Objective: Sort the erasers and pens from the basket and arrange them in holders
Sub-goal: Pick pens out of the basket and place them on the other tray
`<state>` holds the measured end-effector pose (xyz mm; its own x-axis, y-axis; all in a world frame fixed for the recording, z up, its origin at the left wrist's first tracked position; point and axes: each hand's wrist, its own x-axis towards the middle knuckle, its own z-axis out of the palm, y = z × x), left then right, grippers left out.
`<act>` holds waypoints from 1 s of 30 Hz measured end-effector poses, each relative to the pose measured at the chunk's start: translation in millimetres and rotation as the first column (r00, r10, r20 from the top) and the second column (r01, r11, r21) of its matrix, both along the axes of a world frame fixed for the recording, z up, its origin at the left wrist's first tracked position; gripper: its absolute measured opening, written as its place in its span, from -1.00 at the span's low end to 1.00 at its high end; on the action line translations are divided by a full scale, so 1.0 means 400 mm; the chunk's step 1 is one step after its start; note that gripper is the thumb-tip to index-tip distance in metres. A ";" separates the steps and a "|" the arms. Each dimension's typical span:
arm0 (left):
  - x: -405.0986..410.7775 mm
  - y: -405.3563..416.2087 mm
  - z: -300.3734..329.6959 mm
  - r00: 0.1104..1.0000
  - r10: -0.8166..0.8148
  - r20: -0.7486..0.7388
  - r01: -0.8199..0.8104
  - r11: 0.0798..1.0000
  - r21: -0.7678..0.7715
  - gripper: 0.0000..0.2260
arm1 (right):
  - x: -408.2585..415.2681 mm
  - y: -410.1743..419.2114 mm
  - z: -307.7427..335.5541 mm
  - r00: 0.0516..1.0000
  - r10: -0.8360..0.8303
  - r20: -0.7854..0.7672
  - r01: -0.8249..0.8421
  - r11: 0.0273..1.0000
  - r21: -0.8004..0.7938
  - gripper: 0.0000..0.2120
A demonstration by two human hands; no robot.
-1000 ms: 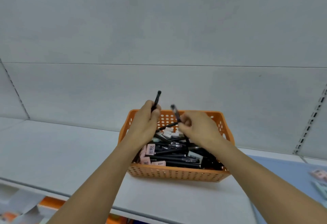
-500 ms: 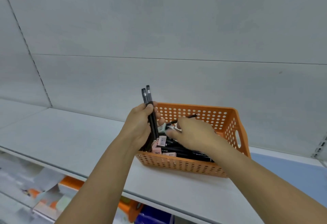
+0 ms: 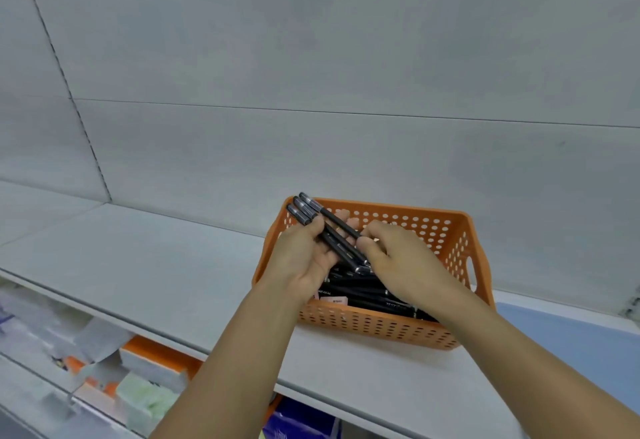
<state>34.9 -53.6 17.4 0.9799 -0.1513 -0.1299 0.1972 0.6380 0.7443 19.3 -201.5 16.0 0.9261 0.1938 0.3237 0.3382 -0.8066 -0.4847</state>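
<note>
Since half a second ago, when the left hand (image 3: pixel 304 258) held two pens (image 3: pixel 332 236), it's now gripping three over the basket (image 3: pixel 450 251). Right hand (image 3: pixel 398 258) is pinching the newest one in. So the bundle's growing; no holders visible yet.

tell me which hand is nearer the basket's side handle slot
Right. The right hand hovers over the basket interior, toward the handle slot; the left hand, gripping pens, sits at the opposite end.
</note>
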 end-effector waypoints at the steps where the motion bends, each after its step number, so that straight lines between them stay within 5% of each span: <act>1: 0.001 -0.002 0.000 1.000 0.011 0.004 -0.011 0.999 -0.034 -0.79 | 0.002 -0.002 0.004 0.999 0.030 -0.027 -0.029 0.999 0.041 -0.78; 4: 0.011 0.013 -0.004 0.997 0.079 -0.005 -0.079 0.990 -0.113 -0.85 | 0.015 -0.024 0.015 0.993 0.076 -0.093 -0.061 0.986 0.152 -0.63; 10: 0.012 0.064 -0.012 0.986 0.165 -0.024 -0.166 0.983 -0.072 -0.85 | 0.064 -0.045 -0.021 0.954 -0.021 -0.299 -0.077 0.947 -0.312 -0.74; 14: 0.010 0.071 -0.014 0.984 0.176 -0.010 -0.176 0.980 -0.093 -0.85 | 0.081 -0.036 -0.023 0.970 -0.004 -0.242 -0.111 0.881 -0.461 -0.70; 23: 0.004 0.066 0.001 0.971 0.177 0.159 -0.194 0.977 0.095 -0.82 | 0.086 -0.075 0.010 0.999 0.043 -0.011 -0.044 0.895 -0.443 -0.83; 26: 0.011 0.045 0.008 0.926 0.188 0.327 -0.327 0.832 0.448 -0.78 | 0.082 -0.093 0.062 0.996 0.086 -0.038 -0.094 0.932 -0.350 -0.79; 30: 0.012 0.028 0.010 0.870 -0.002 0.493 -0.433 0.474 0.767 -0.80 | 0.077 -0.103 0.125 0.986 0.142 -0.087 -0.162 0.939 -0.303 -0.78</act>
<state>39.8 -42.4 21.4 0.9488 0.0406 0.3133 -0.2797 -0.3530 0.8928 50.0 -242.6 66.0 0.8945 0.4144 0.1677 0.4450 -0.8612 -0.2454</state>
